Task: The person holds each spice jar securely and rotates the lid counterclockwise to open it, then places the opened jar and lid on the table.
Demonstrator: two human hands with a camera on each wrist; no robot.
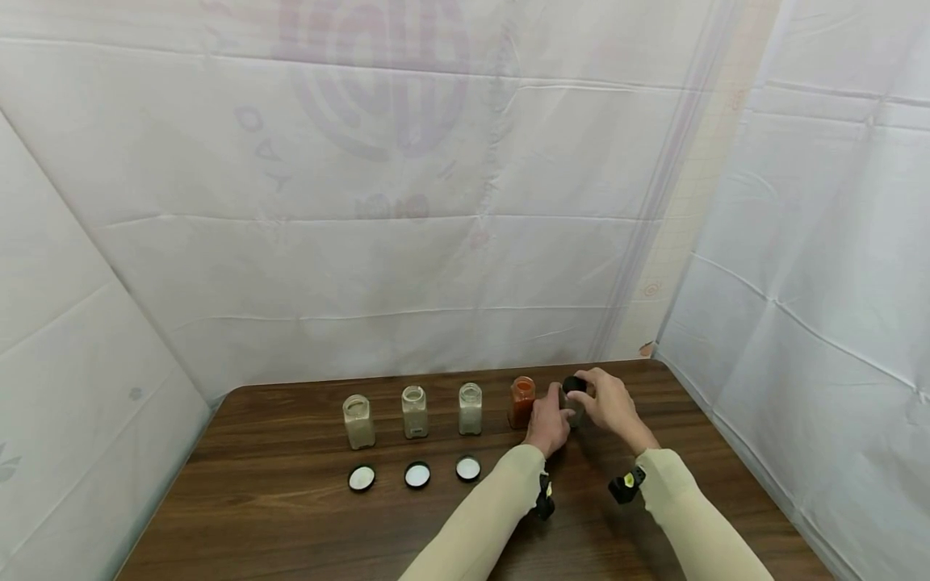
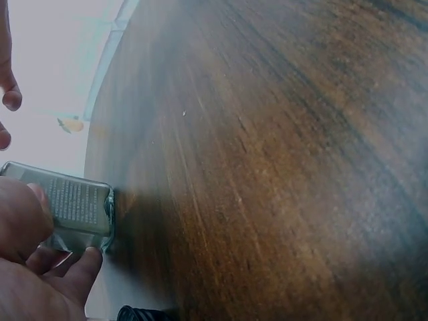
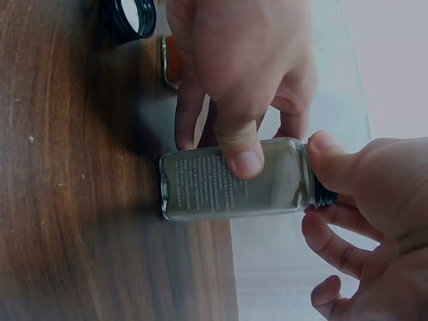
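Note:
A clear glass spice jar [image 3: 207,184] with printed text and pale contents stands at the right end of a row. My left hand [image 1: 548,424] grips its body from the left, thumb across the printed side. On top is a black screw lid [image 3: 326,192], pinched between the thumb and fingers of my right hand [image 1: 613,407]. Beside my left hand stands an uncapped jar of orange-red powder [image 1: 521,403]. In the left wrist view, the fingers [image 2: 10,99] of my right hand show apart from the glass; the lid is outside that view.
Three uncapped jars with pale contents, the left [image 1: 359,424], middle [image 1: 415,413] and right [image 1: 470,410], continue the row. Before them lie black lids [image 1: 361,478] with white liners facing up. Another upturned lid [image 3: 137,17] lies near the orange jar. White sheeting surrounds the wooden table [image 1: 291,524].

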